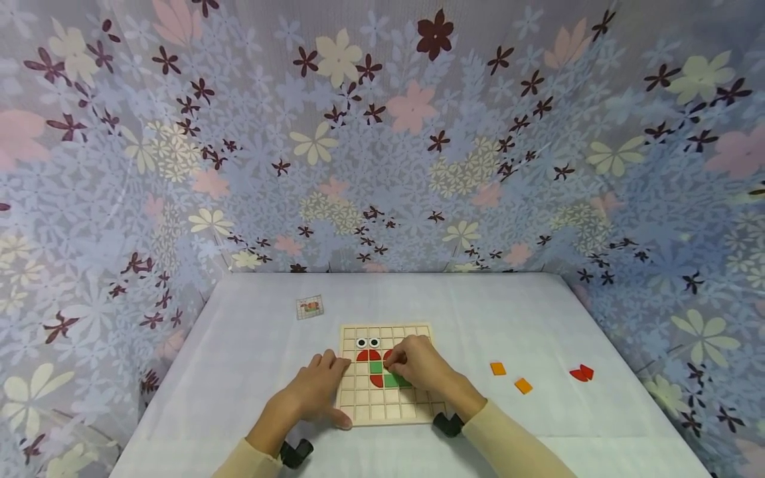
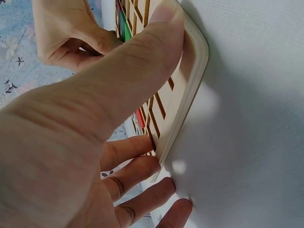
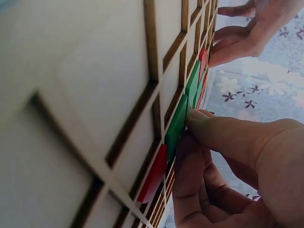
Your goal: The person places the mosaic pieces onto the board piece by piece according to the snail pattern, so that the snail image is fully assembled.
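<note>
Board (image 1: 391, 411), card (image 1: 309, 307), tiles (image 1: 498, 368) on table (image 1: 478, 318).

- A floral-print backdrop (image 1: 382, 166) in pale blue, pink, cream and maroon rises behind the scene and along both sides.
- A white surface (image 1: 490, 309), faintly creased, spreads below, its far edge running along the backdrop's foot.

The head view looks forward and down from above across the counter (image 1: 257, 345). Both wrist views look from close by, tilted sideways, along the gridded board (image 1: 378, 397) they share.
</note>
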### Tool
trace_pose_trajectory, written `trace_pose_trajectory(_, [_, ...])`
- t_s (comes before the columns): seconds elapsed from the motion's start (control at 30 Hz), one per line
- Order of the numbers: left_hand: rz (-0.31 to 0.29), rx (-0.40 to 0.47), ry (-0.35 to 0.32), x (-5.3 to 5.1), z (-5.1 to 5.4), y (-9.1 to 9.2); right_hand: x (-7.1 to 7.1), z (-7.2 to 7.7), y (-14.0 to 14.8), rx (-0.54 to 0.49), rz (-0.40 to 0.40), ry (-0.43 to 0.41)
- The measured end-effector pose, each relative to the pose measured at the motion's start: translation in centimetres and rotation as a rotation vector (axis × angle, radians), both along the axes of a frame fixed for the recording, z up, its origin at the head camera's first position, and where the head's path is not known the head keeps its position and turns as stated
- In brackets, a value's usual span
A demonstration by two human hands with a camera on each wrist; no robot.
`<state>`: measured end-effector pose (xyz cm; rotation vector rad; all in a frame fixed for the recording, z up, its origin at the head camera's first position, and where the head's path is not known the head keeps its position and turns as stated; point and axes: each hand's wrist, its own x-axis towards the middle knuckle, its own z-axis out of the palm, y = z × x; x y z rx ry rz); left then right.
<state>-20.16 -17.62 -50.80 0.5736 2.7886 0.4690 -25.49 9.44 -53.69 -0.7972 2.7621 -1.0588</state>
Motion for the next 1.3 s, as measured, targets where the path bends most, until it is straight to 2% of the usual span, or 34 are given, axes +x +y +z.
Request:
trace_pose_trajectory(0.23, [-0.003, -0.011, 0.0, 0.0, -0.1, -0.1, -0.4, -0.3, 0.2, 0.015, 0.0, -0.018])
trace_pose_trajectory(0.4, [0.007, -0.005, 0.001, 0.0, 0.0, -0.1, -0.5, 0.2, 0.4, 0.003, 0.014, -0.01])
trace_pose_trajectory(0.57, [0.006, -0.008, -0.005, 0.0, 0.0, -0.1, 0.0, 0.6, 1.1, 0.009, 0.016, 0.011])
trace_pose_trajectory(0.73, [0.005, -0.002, -0.013, 0.0, -0.1, -0.1, 0.7, 0.6, 2.3, 0.014, -0.024, 0.033])
trace_pose_trajectory(0.93, [0.0, 0.013, -0.016, 0.4, -0.3, -0.1, 1.5, 0.4, 4.7, 0.016, -0.056, 0.039])
trace_pose_trajectory(1.3, [0.006, 0.0, 0.002, 0.0, -0.1, 0.1, 2.1, 0.7, 10.1, 0.032, -0.203, 0.004])
